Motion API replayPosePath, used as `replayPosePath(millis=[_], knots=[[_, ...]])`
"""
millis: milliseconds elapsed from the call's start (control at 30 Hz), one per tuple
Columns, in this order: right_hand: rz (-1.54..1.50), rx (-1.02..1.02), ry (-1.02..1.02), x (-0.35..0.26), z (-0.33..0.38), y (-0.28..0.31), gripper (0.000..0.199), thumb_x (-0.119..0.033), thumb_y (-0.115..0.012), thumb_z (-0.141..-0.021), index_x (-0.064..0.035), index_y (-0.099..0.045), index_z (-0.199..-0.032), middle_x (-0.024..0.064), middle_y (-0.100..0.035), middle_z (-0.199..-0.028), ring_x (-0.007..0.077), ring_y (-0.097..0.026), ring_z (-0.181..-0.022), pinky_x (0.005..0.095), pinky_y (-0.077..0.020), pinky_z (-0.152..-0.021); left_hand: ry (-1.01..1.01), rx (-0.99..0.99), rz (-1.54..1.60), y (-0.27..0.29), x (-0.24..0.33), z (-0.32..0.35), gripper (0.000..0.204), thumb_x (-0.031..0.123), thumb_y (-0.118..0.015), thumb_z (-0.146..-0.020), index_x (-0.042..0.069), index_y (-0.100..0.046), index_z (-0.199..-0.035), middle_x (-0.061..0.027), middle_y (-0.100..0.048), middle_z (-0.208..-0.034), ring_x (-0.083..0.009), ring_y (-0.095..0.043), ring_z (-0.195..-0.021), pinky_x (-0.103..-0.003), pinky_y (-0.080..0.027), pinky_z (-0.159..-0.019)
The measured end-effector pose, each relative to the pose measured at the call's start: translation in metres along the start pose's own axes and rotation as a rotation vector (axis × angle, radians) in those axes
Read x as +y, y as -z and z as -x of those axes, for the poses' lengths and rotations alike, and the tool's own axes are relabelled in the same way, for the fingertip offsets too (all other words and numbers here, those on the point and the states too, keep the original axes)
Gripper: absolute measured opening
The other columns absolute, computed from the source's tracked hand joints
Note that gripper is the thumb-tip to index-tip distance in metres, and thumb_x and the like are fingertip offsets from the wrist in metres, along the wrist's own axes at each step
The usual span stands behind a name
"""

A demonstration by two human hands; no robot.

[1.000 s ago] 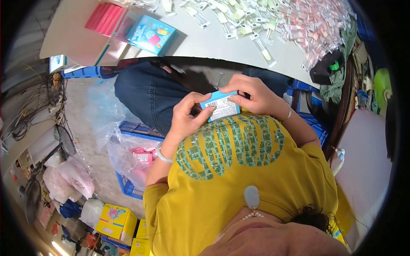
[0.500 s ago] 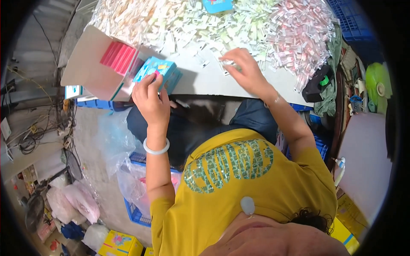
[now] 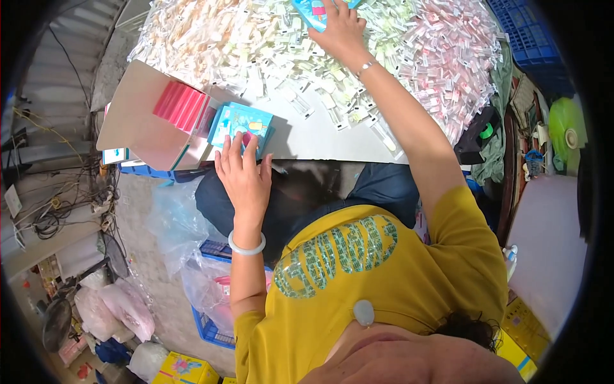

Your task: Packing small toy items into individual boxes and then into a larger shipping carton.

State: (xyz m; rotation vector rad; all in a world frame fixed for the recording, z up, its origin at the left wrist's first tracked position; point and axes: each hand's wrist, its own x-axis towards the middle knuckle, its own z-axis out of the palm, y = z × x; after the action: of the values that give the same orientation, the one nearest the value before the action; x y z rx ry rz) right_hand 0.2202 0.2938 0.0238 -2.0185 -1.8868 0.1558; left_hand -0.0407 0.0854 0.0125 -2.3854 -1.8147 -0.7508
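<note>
My left hand lies with its fingers apart on the near edge of a small stack of light-blue printed boxes, at the table's front edge. Far forward, my right hand has its fingers curled on a light-blue packet with an ice-pop picture. That packet rests among the loose pieces and is partly cut off by the upper edge. Close to the left of the stack, an open carton lies on its side, with a row of pink packs inside.
Small clear-wrapped pieces cover the table: orange-tinted, pale green and pink. A black tape dispenser sits at the right edge. Below the table, a blue crate holds plastic bags. Cables hang at left.
My right hand has gone forward from the table's front area to the blue packet. My left hand stays at the box stack, its fingers now more spread. The whole view has shifted slightly.
</note>
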Motion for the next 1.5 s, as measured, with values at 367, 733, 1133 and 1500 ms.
replayPosePath(millis=[367,733,1133,1500], knots=[[-0.28,-0.697,0.779,-0.006,0.154,0.11,0.063,-0.022,-0.075,-0.064,-0.0099,-0.053,-0.121,0.0117,-0.053,-0.124,0.0304,-0.053,-0.109,0.0401,-0.0369,-0.089,-0.245,-0.35,0.489,0.033,0.051,-0.029,0.097,0.028,-0.084,-0.062,0.011,-0.034,-0.145,-0.0214,-0.037,-0.142,-0.0398,-0.031,-0.136,-0.055,-0.022,-0.111],[-0.497,-0.65,0.36,-0.021,0.085,0.053,0.042,-0.03,-0.067,-0.084,-0.0059,-0.053,-0.115,0.0112,-0.062,-0.098,0.0291,-0.061,-0.088,0.0357,-0.0503,-0.075,0.091,-0.493,0.925,0.006,0.037,0.012,0.098,0.027,-0.084,-0.063,0.006,-0.033,-0.144,-0.0191,-0.051,-0.123,-0.0341,-0.05,-0.113,-0.041,-0.04,-0.099],[-0.133,-0.294,0.473,-0.041,0.081,-0.07,0.031,-0.008,-0.054,-0.077,-0.0033,-0.053,-0.107,0.0152,-0.054,-0.101,0.0355,-0.056,-0.094,0.0455,-0.0473,-0.08,0.329,-0.455,1.329,0.025,-0.003,0.047,0.092,0.018,-0.083,-0.066,0.002,-0.034,-0.142,-0.0135,-0.044,-0.139,-0.023,-0.045,-0.125,-0.036,-0.033,-0.106],[-0.046,-0.095,0.903,-0.19,-0.036,-0.113,0.032,-0.006,-0.059,-0.076,-0.0129,-0.065,-0.107,0.011,-0.057,-0.113,0.0281,-0.052,-0.109,0.0427,-0.0439,-0.09,0.599,-0.396,2.032,0.013,-0.042,0.058,0.094,0.036,-0.08,-0.067,-0.003,-0.034,-0.14,-0.022,-0.053,-0.126,-0.0333,-0.053,-0.119,-0.043,-0.04,-0.102]])
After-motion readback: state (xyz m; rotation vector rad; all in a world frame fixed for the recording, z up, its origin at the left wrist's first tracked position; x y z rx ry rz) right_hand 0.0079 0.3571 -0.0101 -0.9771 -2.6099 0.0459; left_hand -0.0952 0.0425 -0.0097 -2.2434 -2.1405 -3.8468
